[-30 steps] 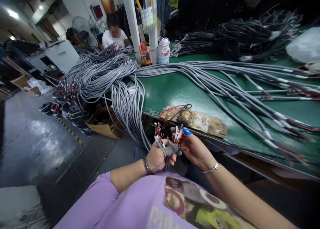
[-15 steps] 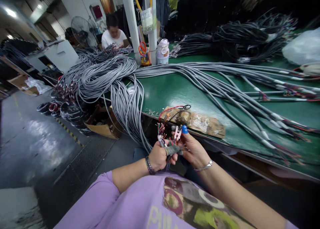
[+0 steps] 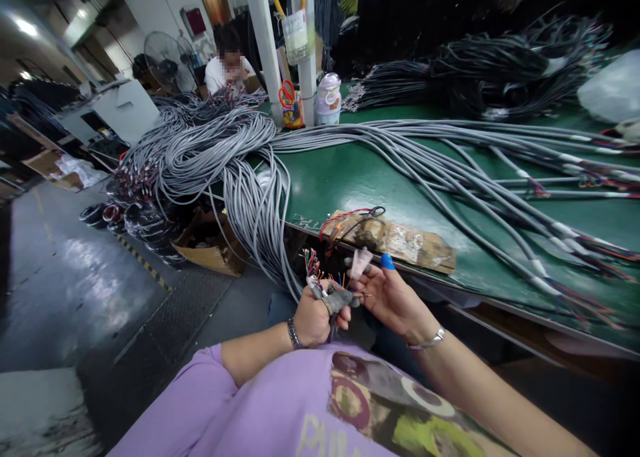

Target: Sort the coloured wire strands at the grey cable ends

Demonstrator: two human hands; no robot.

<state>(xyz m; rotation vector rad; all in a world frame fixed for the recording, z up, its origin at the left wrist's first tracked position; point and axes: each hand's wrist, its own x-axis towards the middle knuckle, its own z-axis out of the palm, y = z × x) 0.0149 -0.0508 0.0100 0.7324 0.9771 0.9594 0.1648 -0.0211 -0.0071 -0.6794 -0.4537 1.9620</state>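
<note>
My left hand (image 3: 313,314) is closed around several grey cables whose cut ends point upward. Fine coloured wires (image 3: 313,264) fan out above that fist, and more thin strands show by its thumb, which wears a grey finger cover (image 3: 337,302). Close on the right is my right hand (image 3: 390,294), with a blue cover (image 3: 387,262) on its thumb tip. A pale pink clip-like piece (image 3: 361,262), blurred by motion, sits at its fingers and appears gripped by them. The right fingertips are beside the loose strands; whether they touch them I cannot tell.
A brown taped board (image 3: 415,247) with red and black leads lies at the green table's (image 3: 320,190) front edge. Grey cables (image 3: 260,224) drape over that edge on the left; others stretch right. Behind stand a post, scissors (image 3: 287,92) and a lilac cup (image 3: 329,100). Another person (image 3: 227,70) sits beyond.
My right hand has shifted slightly right, away from my left fist, and the pink piece has turned and blurred. The wire ends in my left hand have moved a little left.
</note>
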